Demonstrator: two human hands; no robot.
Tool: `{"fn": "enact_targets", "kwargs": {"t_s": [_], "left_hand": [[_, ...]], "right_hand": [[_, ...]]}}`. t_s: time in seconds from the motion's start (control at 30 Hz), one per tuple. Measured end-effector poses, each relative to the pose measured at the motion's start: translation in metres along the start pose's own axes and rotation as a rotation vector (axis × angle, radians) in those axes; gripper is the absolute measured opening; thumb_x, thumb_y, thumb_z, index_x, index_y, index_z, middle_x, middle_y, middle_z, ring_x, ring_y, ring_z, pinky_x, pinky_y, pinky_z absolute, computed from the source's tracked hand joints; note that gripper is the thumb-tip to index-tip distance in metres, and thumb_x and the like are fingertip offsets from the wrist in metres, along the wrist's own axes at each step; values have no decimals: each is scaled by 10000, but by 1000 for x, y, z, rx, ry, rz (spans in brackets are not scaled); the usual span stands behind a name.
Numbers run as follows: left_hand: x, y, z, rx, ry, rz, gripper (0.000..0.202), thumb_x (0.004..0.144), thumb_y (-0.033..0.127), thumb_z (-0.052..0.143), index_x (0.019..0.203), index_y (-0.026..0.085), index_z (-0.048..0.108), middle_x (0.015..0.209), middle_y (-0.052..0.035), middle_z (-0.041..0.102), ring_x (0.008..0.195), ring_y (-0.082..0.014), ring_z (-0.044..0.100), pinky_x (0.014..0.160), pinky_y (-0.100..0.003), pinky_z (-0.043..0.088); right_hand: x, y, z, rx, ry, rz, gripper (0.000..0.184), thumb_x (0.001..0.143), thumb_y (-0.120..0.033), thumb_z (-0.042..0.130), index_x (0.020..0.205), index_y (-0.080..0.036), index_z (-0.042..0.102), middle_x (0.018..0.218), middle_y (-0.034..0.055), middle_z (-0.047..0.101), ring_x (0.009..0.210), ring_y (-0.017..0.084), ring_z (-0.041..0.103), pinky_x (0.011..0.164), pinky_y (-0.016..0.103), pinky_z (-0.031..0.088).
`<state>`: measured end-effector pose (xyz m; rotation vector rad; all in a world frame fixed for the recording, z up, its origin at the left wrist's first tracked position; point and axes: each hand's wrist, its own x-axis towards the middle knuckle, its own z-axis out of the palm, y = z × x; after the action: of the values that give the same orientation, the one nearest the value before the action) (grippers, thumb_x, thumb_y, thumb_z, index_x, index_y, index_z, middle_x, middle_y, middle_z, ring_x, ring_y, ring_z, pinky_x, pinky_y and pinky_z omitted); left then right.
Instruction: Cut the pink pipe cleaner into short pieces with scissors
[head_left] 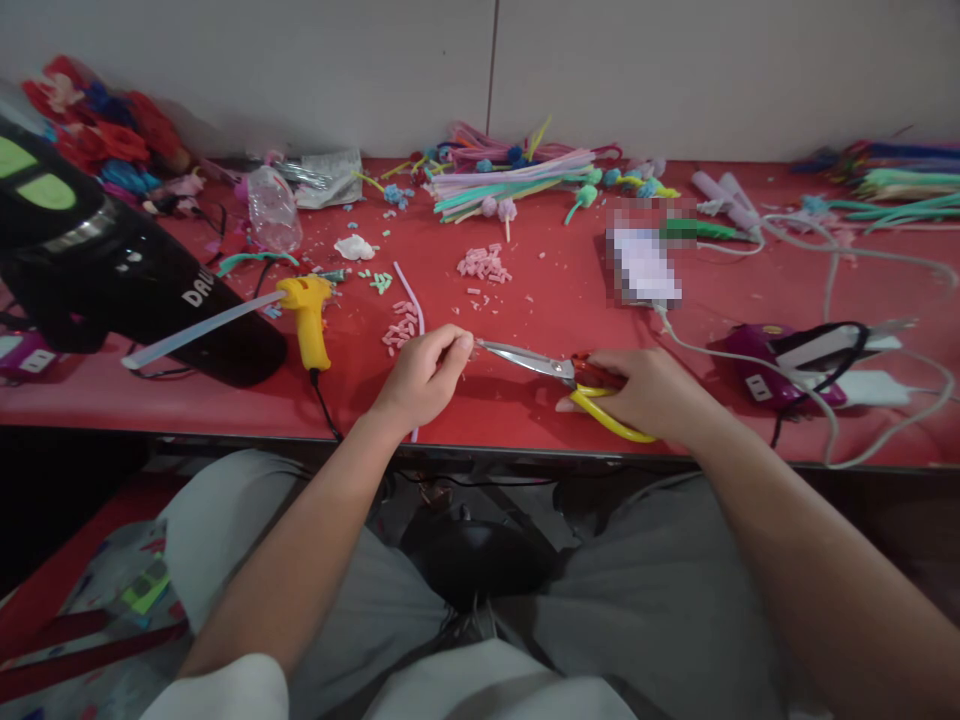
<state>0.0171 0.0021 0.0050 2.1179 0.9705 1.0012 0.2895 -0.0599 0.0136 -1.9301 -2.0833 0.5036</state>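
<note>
My left hand (424,375) is pinched shut on a thin lilac pipe cleaner (414,295) that curves away across the red table (525,400) and pokes out below my fist. My right hand (645,395) grips scissors (555,372) with yellow and red handles. Their blades point left, and the tips meet the pipe cleaner right at my left fingertips. Small pink cut pieces (401,328) lie just beyond my left hand, and a second pile of pink cut pieces (482,264) lies farther back.
A yellow glue gun (309,318) stands left of my hand, beside a black device (112,280). Pipe cleaner bundles (510,175) lie along the wall. A phone (643,262), a purple power strip (757,368) and white cables (832,400) crowd the right side.
</note>
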Motion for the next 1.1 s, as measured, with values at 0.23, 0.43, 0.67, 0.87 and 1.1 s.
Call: {"fn": "enact_targets", "kwargs": {"t_s": [0.23,0.43,0.67,0.87,1.1], "left_hand": [[0,1,-1,2,6,-4,285,1006,305,436,786,166,554,691,4,568,649,-105,523,635,-240,399],[0,0,-1,1,14,2,272,1003,298,441,785,170,543,676,10,552,626,-100,507,615,-236,392],[0,0,0,-17,16,19,259,1002,284,443,784,174,531,677,14,539,626,-95,501,610,-231,391],[0,-1,0,-15,17,23,256,1001,293,444,797,173,543,686,8,555,630,-99,513,611,-235,400],[0,-1,0,5,46,13,246,991,313,462,813,175,559,710,-5,580,634,-106,513,601,-245,398]], "right_hand": [[-1,0,0,24,18,4,581,684,-722,679,615,-235,370,538,-49,347,539,113,277,502,289,207],[-2,1,-1,19,3,1,602,670,-746,679,628,-226,377,539,-61,339,538,105,268,495,270,207],[-1,0,0,3,1,17,631,660,-774,667,627,-221,366,539,-68,334,542,102,272,509,271,199],[1,5,4,3,25,9,657,635,-816,647,625,-221,369,539,-65,347,555,108,290,519,273,204],[-1,0,-1,12,0,22,626,679,-779,654,632,-226,364,553,-64,329,556,109,282,522,285,210]]}}
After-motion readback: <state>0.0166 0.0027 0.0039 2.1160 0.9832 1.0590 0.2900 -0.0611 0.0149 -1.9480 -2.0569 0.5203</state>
